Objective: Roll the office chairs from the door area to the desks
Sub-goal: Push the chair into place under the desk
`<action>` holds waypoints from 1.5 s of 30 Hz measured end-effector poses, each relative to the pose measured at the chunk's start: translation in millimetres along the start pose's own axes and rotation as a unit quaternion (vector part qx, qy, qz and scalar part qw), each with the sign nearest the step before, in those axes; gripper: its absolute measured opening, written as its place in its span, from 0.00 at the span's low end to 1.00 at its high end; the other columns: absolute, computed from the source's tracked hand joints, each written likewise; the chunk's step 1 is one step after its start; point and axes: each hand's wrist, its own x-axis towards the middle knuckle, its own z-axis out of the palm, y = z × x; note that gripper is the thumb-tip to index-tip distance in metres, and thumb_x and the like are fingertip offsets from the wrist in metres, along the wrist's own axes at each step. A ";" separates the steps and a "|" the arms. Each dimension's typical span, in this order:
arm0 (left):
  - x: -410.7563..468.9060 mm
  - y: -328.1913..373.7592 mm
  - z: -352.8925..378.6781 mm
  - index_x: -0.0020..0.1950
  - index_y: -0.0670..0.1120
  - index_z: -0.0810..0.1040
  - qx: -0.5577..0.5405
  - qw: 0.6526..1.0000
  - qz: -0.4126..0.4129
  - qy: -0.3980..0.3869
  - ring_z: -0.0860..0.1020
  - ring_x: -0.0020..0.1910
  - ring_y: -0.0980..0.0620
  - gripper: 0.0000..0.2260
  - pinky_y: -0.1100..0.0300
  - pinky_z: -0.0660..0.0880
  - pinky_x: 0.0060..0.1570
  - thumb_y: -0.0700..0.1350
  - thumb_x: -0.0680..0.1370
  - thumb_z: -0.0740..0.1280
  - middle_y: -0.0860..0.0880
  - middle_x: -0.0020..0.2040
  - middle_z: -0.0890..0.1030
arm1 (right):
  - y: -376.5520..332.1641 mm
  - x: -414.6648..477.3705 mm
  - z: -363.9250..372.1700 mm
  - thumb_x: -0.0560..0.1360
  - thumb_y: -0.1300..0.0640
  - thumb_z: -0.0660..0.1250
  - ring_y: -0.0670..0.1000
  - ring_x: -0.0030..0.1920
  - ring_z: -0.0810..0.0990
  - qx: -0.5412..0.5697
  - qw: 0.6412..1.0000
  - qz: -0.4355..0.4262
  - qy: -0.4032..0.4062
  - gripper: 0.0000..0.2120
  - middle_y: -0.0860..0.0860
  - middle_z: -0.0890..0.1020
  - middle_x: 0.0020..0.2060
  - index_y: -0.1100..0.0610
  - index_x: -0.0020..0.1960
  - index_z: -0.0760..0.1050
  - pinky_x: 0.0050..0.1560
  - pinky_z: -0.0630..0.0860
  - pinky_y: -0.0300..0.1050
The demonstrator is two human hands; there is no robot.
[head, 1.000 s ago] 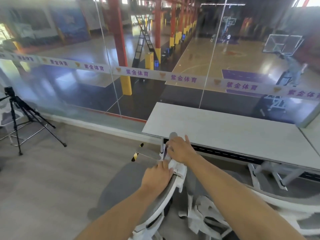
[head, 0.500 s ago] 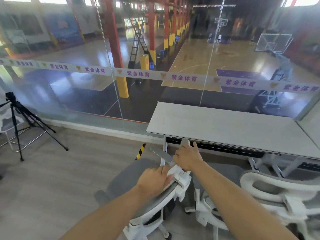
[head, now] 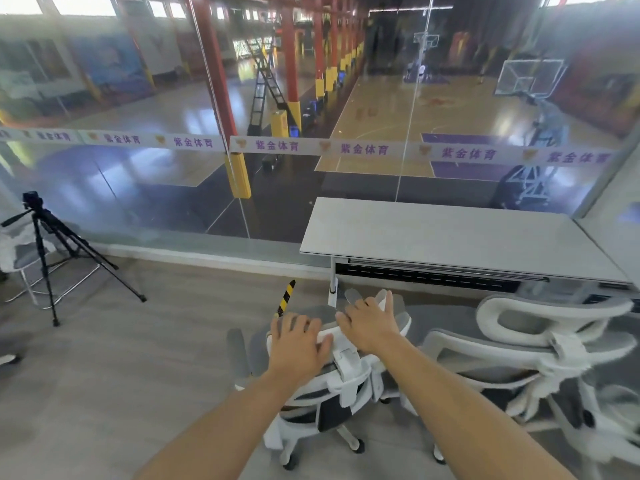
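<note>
A white and grey office chair point(head: 346, 379) stands in front of me, just short of the left end of the grey desk point(head: 450, 233). My left hand point(head: 298, 341) lies over the top of its headrest, fingers draped over the edge. My right hand point(head: 370, 327) rests flat on the headrest beside it, fingers stretched out and apart. A second white office chair point(head: 526, 341) stands close on the right, at the desk's front edge; the two chairs almost touch.
A glass wall point(head: 242, 188) runs behind the desk, with a sports hall below it. A black tripod with a camera point(head: 45, 258) stands on the floor at the left. A yellow-and-black striped strip point(head: 285, 296) shows by the desk leg.
The view has risen and pulled back. Both hands have shifted from a tight grasp on the headrest post to lying over the headrest, the right hand's fingers now spread. The chair stands more upright.
</note>
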 end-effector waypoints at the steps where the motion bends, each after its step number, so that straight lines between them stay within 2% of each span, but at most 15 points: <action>1: 0.9 -8.6 -0.4 0.66 0.52 0.74 0.007 1.000 0.019 -0.013 0.64 0.72 0.41 0.25 0.36 0.43 0.75 0.64 0.81 0.47 0.50 0.66 0.74 | -1.8 -3.0 -0.4 0.83 0.39 0.40 0.56 0.73 0.64 0.011 1.000 -0.001 -0.001 0.29 0.52 0.74 0.68 0.51 0.67 0.74 0.74 0.38 0.73; 4: 6.1 -33.5 -7.4 0.68 0.54 0.70 0.021 0.996 0.078 -0.037 0.54 0.79 0.40 0.25 0.38 0.29 0.72 0.66 0.81 0.48 0.49 0.70 0.68 | -5.5 -5.9 -0.9 0.82 0.36 0.41 0.53 0.72 0.66 0.029 1.000 -0.001 0.005 0.30 0.50 0.76 0.67 0.50 0.66 0.76 0.76 0.41 0.70; 6: 11.1 -47.7 -13.0 0.71 0.55 0.67 0.019 0.993 0.103 -0.052 0.48 0.80 0.42 0.26 0.40 0.27 0.71 0.66 0.81 0.46 0.48 0.73 0.65 | -9.0 -1.3 2.1 0.81 0.34 0.42 0.53 0.70 0.68 0.035 0.999 0.003 0.006 0.31 0.49 0.77 0.64 0.48 0.64 0.76 0.76 0.43 0.67; 8: 19.8 -63.6 -17.7 0.72 0.55 0.65 0.015 0.991 0.124 -0.056 0.47 0.80 0.44 0.26 0.40 0.27 0.72 0.66 0.81 0.45 0.48 0.74 0.64 | -14.3 7.3 4.5 0.80 0.31 0.42 0.51 0.69 0.69 0.047 0.999 0.009 0.017 0.32 0.48 0.78 0.63 0.47 0.63 0.77 0.77 0.44 0.64; 14: 50.0 -108.8 -17.4 0.73 0.55 0.64 0.007 0.978 0.190 -0.081 0.50 0.79 0.46 0.24 0.39 0.37 0.76 0.65 0.83 0.47 0.48 0.74 0.65 | -27.1 27.6 1.3 0.76 0.25 0.40 0.51 0.65 0.74 0.045 0.998 0.035 0.021 0.40 0.48 0.81 0.57 0.48 0.60 0.80 0.77 0.54 0.57; 19: 77.0 -129.2 -14.8 0.70 0.54 0.67 0.003 0.969 0.239 -0.061 0.57 0.75 0.48 0.24 0.40 0.41 0.76 0.65 0.81 0.49 0.50 0.66 0.69 | -38.5 32.5 -2.8 0.75 0.23 0.44 0.52 0.72 0.67 0.069 0.995 0.065 -0.013 0.40 0.48 0.77 0.63 0.48 0.69 0.74 0.77 0.45 0.65; 25: 113.2 -141.7 -13.8 0.70 0.55 0.68 0.011 0.964 0.258 -0.068 0.63 0.69 0.47 0.25 0.46 0.54 0.73 0.67 0.81 0.48 0.50 0.65 0.71 | -37.2 59.6 0.9 0.71 0.20 0.45 0.55 0.75 0.62 0.085 0.995 0.059 -0.016 0.43 0.49 0.72 0.69 0.48 0.72 0.68 0.75 0.43 0.71; 31: 148.9 -141.8 -8.7 0.71 0.55 0.67 0.008 0.970 0.236 -0.061 0.69 0.64 0.46 0.25 0.48 0.64 0.65 0.66 0.82 0.49 0.49 0.63 0.72 | -26.7 94.0 -8.2 0.74 0.27 0.50 0.53 0.75 0.60 0.099 0.994 0.051 0.005 0.34 0.47 0.71 0.69 0.46 0.70 0.69 0.74 0.44 0.73; 38: 183.7 -142.5 -8.7 0.76 0.55 0.65 0.004 0.972 0.214 -0.099 0.65 0.69 0.48 0.33 0.49 0.63 0.69 0.73 0.79 0.44 0.50 0.67 0.71 | -15.4 123.1 -20.4 0.73 0.24 0.48 0.55 0.74 0.62 0.091 0.995 0.051 -0.006 0.37 0.48 0.71 0.70 0.45 0.71 0.69 0.74 0.46 0.72; 45: 184.0 -133.8 -2.0 0.75 0.55 0.67 0.005 0.975 0.203 -0.086 0.65 0.68 0.48 0.31 0.49 0.60 0.69 0.71 0.80 0.46 0.51 0.66 0.73 | -1.0 126.2 -18.5 0.73 0.22 0.44 0.54 0.74 0.63 0.061 0.997 0.043 -0.010 0.40 0.49 0.73 0.69 0.47 0.70 0.69 0.76 0.45 0.70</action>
